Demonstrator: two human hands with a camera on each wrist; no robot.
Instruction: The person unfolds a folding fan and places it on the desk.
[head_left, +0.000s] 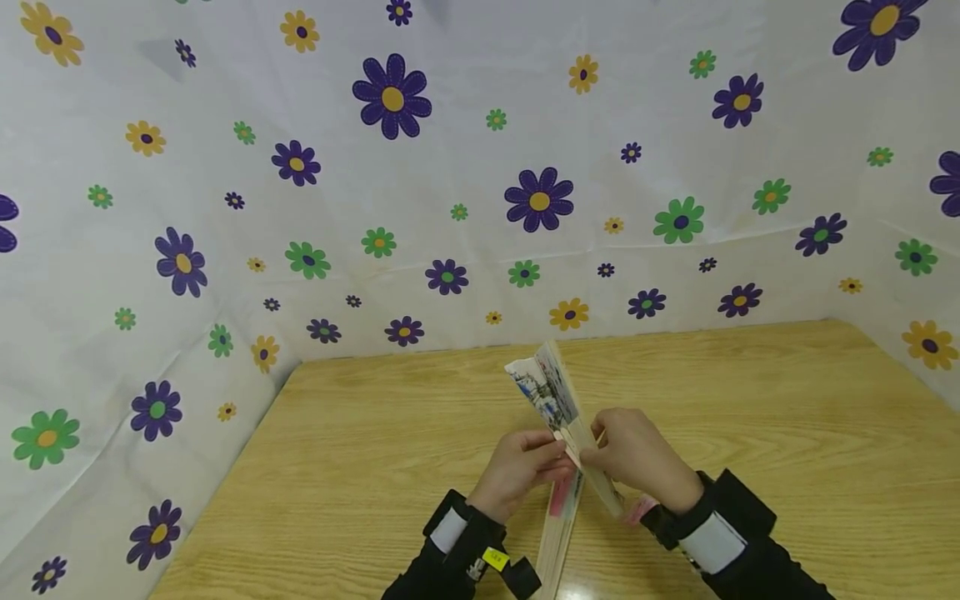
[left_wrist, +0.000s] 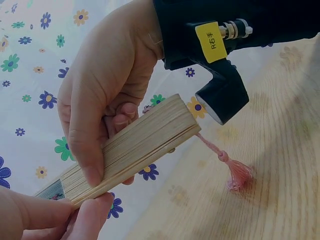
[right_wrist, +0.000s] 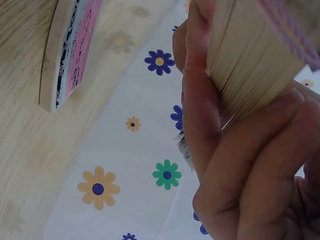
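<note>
A folding fan (head_left: 581,442) with pale wooden ribs is held up over the table by both hands. Its printed leaf (head_left: 542,387) is slightly spread at the far end, in a narrow V. My left hand (head_left: 521,467) pinches the fan's edge near where the ribs meet the leaf. On the other side, my right hand (head_left: 637,454) grips the bundled ribs (left_wrist: 145,137), thumb on one face and fingers behind. A pink tassel (left_wrist: 240,172) dangles from the rib end. Below the hands lies a second, folded fan (head_left: 557,533), its pink and pale leaf edge (right_wrist: 80,50) visible in the right wrist view.
The wooden table (head_left: 375,467) extends around both hands. White cloth (head_left: 450,150) printed with purple, yellow and green flowers hangs behind and along the sides. Black straps with camera mounts (head_left: 738,504) are worn on both wrists.
</note>
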